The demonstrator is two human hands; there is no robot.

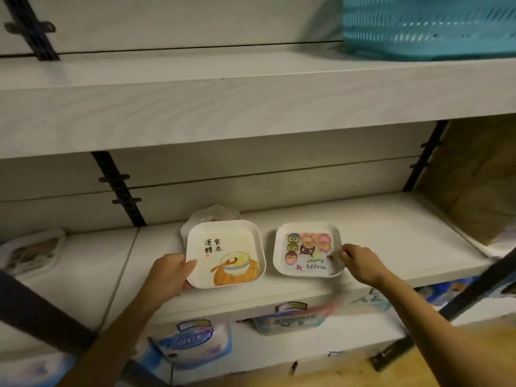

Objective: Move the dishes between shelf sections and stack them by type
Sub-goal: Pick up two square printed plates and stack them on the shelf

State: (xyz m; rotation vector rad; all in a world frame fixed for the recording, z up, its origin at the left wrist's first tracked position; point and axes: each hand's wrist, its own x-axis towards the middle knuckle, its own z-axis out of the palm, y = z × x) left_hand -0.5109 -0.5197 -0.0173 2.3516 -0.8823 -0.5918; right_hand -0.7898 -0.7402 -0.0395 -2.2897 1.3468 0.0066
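Two square white plates lie side by side on the middle shelf (377,224). The left plate (226,254) shows a bowl drawing and black characters; my left hand (170,275) grips its left front edge, thumb on the rim. It rests partly over a white scalloped dish (212,215) behind it. The right plate (308,250) shows cartoon owls and "Happy Easter"; my right hand (360,262) pinches its right rim.
Another patterned dish (32,254) lies in the shelf section at far left, past a seam. A turquoise basket (427,26) sits on the upper shelf. Black brackets (120,191) run up the back wall. Packaged goods (195,344) fill the shelf below.
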